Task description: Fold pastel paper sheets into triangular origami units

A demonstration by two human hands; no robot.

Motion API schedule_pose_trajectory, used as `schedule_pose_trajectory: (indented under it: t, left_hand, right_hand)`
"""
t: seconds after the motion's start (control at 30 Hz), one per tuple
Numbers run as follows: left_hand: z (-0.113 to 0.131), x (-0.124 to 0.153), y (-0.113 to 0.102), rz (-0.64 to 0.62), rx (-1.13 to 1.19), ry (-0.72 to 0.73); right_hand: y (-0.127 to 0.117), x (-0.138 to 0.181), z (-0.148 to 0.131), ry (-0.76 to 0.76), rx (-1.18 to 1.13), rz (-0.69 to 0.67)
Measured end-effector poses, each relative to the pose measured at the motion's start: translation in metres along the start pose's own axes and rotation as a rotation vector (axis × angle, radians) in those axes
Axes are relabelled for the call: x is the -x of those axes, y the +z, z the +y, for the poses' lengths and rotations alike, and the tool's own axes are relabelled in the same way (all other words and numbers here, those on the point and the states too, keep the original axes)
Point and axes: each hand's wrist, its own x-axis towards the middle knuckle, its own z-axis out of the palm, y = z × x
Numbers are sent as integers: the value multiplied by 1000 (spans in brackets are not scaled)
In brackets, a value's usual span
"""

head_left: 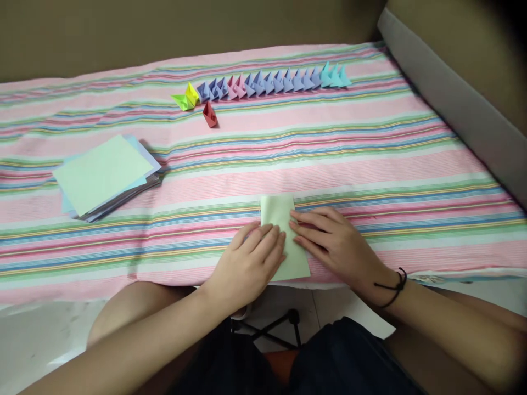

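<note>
A pale green sheet of paper (290, 258), folded over lengthwise, lies on the striped cloth near the front edge. My left hand (251, 258) rests flat on its left side, fingers stretched out and pressing the paper down. From the right, my right hand (329, 238) touches the paper's right edge with extended fingertips. Both hands are open, and neither grips the sheet. Part of the paper's left side is hidden under my left fingers.
A stack of coloured paper (102, 170) sits at the left, pale green on top. Farther back stands a row of small folded paper pieces (267, 83), with a red folded piece (209, 115) in front. The striped cloth (230, 159) meets a grey side panel (448, 93) at right.
</note>
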Motion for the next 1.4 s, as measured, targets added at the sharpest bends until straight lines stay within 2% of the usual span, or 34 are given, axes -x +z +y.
schedule_pose_trajectory:
  t: [0.1,0.27,0.5,0.73,0.83,1.17,1.4]
  left_hand:
    - [-6,1,-2,5,30,17]
    - [-14,4,1,69,159,-71]
    - [-6,10,5,193,106,-296]
    - [1,17,13,232,250,-415]
    - [3,19,15,257,236,-457]
    - [12,18,11,158,105,-543]
    - [16,13,7,19,-42,-560]
  right_hand:
    - [2,0,1,-8,-11,20]
    - [2,2,1,-4,-5,27]
    - [5,3,4,-10,6,33]
    - [8,5,5,-22,-7,49]
    - [9,5,5,-28,-12,53]
    - [8,4,5,-23,-24,59]
    - [9,5,6,-19,-28,60]
